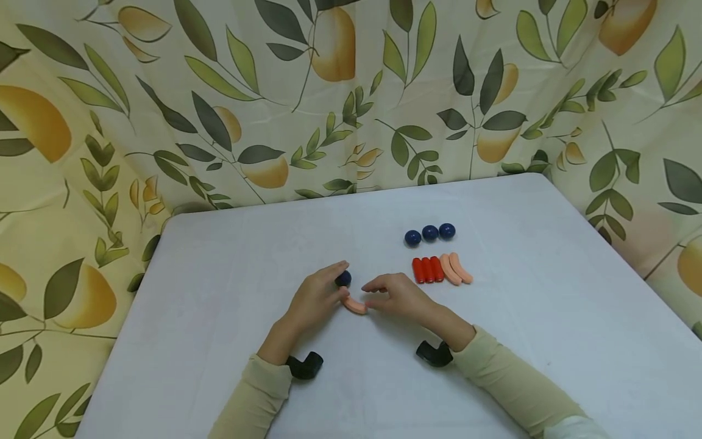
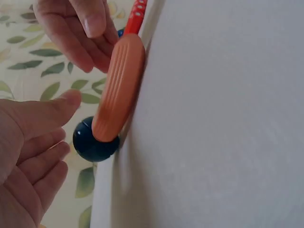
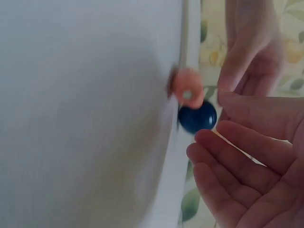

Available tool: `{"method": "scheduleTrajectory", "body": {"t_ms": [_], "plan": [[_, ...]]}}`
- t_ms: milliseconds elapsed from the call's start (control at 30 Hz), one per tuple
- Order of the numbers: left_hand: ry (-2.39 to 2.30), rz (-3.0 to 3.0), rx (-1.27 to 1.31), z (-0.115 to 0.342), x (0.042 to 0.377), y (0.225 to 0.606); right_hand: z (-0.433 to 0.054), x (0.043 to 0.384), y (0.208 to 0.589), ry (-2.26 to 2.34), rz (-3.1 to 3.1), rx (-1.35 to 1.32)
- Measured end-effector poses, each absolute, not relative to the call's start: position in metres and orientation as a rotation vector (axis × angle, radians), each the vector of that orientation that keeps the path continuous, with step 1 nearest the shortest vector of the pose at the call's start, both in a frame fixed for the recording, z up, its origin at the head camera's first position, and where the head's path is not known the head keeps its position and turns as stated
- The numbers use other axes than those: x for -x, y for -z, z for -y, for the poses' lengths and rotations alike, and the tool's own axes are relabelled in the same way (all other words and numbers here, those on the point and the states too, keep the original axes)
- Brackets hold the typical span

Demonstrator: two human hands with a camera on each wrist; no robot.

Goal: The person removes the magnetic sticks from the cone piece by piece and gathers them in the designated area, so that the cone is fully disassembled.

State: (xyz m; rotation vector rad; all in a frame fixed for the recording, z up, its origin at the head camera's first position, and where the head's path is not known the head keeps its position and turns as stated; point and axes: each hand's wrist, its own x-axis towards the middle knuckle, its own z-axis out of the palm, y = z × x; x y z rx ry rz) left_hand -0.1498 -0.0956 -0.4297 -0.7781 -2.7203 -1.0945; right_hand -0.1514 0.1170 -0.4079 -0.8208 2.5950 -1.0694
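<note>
A curved, ribbed orange piece (image 1: 354, 305) lies on the white tabletop between the two hands, with a dark blue ball (image 1: 343, 278) just beyond it. In the right wrist view, a pale spot shows in the end of the orange piece (image 3: 187, 88). My left hand (image 1: 317, 297) is beside both, thumb and fingers apart and loosely bent around the ball's side, gripping neither. From the right, my right hand (image 1: 403, 297) comes close to the orange piece's other end. Its fingers are relaxed, and nothing is held in them (image 3: 251, 161).
Behind and right of the hands, three blue balls (image 1: 430, 233) stand in a row. In front of them lie three red pieces (image 1: 428, 269), white-dotted in the left wrist view, beside two curved orange pieces (image 1: 455, 269). A leaf-and-fruit patterned cloth (image 1: 378, 122) hangs behind the table.
</note>
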Motion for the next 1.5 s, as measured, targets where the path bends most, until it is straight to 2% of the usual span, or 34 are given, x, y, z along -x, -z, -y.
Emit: {"method": "scheduleTrajectory", "body": {"t_ms": [433, 867, 1267, 1500], "plan": [[1.473, 2.679, 0.664, 0.1, 0.162, 0.452, -0.104, 0.141, 0.413, 1.02, -2.623, 0.952], [1.48, 2.632, 0.682, 0.092, 0.163, 0.453, -0.099, 0.142, 0.416, 0.995, -2.681, 1.001], [1.485, 2.621, 0.659, 0.079, 0.166, 0.452, -0.12, 0.135, 0.416, 1.007, -2.737, 0.956], [1.417, 2.705, 0.557, 0.072, 0.179, 0.451, -0.142, 0.13, 0.414, 1.028, -2.772, 0.803]]}}
